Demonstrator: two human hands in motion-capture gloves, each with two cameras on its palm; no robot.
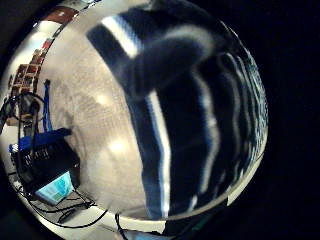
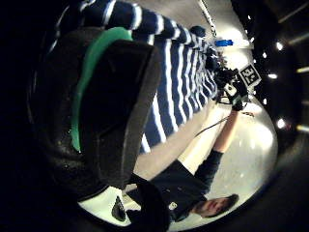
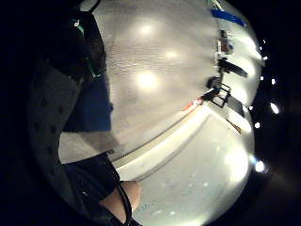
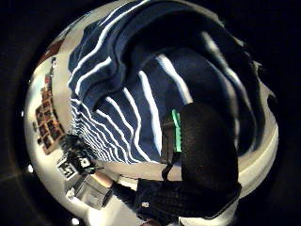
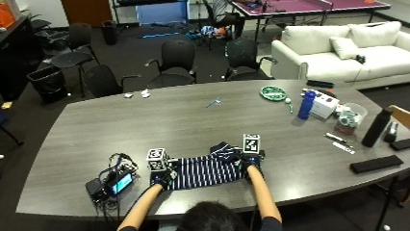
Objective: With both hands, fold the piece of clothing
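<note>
I see the navy striped garment (image 5: 204, 172) lying at the near edge of the grey table (image 5: 192, 120), my left hand (image 5: 160, 179) and right hand (image 5: 249, 166) each gripping an end. Beyond sit a blue bottle (image 5: 307, 105), black office chairs (image 5: 177, 57) and a white sofa (image 5: 333, 53).

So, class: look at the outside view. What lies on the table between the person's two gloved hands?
The striped garment lies there, spanning from the left hand to the right hand, each at one end of it. The outside view shows this.

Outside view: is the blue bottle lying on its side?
No, the blue bottle stands upright on the table, beside a white box.
</note>
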